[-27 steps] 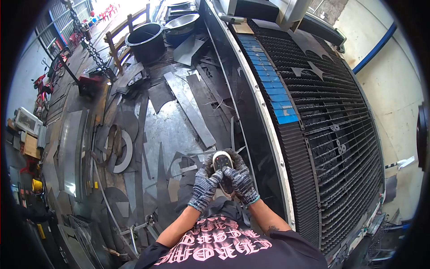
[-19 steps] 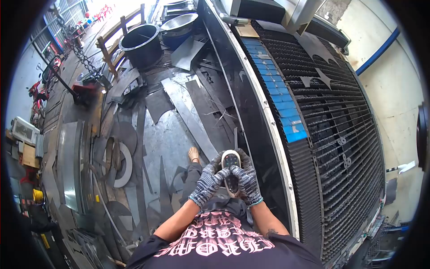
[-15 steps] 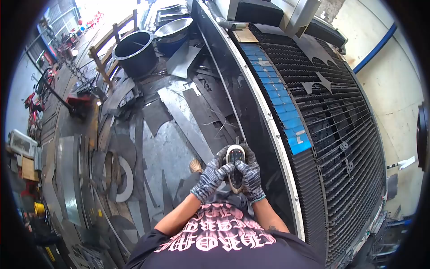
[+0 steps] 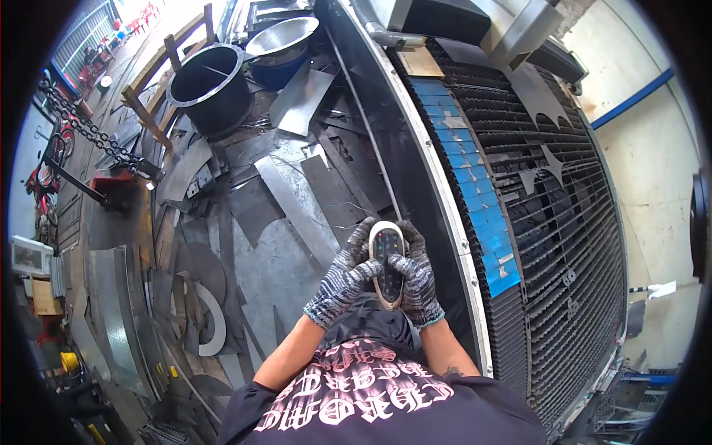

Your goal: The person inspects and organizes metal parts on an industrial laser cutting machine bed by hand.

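Both hands wear grey-and-white knitted gloves and meet around a handheld remote control (image 4: pixel 387 265), an oval device with a pale rim and a dark face of small coloured buttons. My left hand (image 4: pixel 345 280) is wrapped round its left side, with the thumb on the button face. From the right side my right hand (image 4: pixel 417 278) grips it, its thumb also over the buttons. The remote stands nearly upright in front of my dark printed shirt (image 4: pixel 371 393), beside the machine's pale edge rail (image 4: pixel 463 256).
On the right lies a slatted cutting bed (image 4: pixel 571 274) with a blue strip (image 4: pixel 467 170) and cut metal pieces. Metal sheets and scraps (image 4: pixel 297 211) cover the floor at left. A black tub (image 4: pixel 211 89), metal basin (image 4: pixel 283 38) and wooden frame (image 4: pixel 170 55) stand beyond.
The view has shifted slightly. Both hands and the remote sit a little higher in view, and the remote's button face shows more fully. Both hands still hold it.
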